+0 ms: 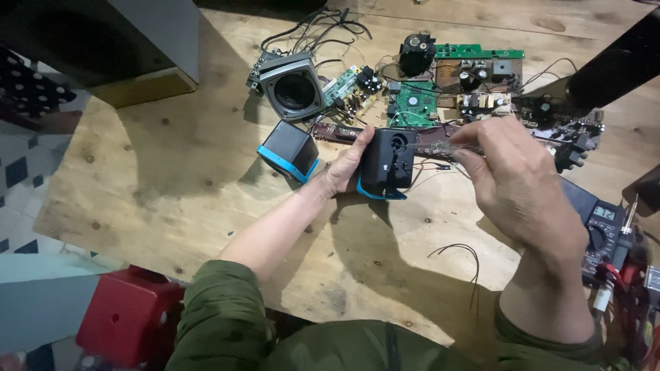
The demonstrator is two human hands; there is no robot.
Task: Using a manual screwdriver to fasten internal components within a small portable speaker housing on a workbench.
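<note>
Head view, L to R: second black-and-blue speaker box (289,151) lay on the wooden table (165,178), w/ a grey speaker driver (292,86) behind it. My left hand (347,165) had its fingers clamped round the black speaker box (388,163), held upright approx. mid-table. My right hand (512,182) pinched a clear-handled screwdriver (440,145), tip at the box's top face. Green circuit boards (412,103) lay beyond; multimeter (598,223) far right.

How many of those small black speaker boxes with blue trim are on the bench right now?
2: one speaker box gripped in the left hand, another speaker box lying just left of it on the bench.
</note>
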